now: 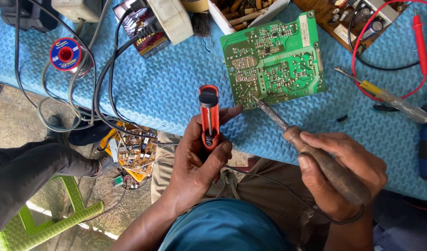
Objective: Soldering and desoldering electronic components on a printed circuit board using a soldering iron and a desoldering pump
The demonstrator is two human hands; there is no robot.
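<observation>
We record: left hand [199, 158], grip clamped on an orange desoldering pump [209, 116], held upright just before the near edge of the green circuit board [274, 60]; right hand [339, 172], grip closed round the wooden handle of a soldering iron [316, 153], its tip touching the board's lower left corner; board lying flat on the blue padded surface [167, 88]; solder spool [65, 54] well apart at left; screwdriver [390, 98] at right.

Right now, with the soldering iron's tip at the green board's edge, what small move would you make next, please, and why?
Probably bring the orange desoldering pump in the left hand to the joint: the right hand holds the brown-handled soldering iron with its tip at the green circuit board, pump raised alongside.
</observation>
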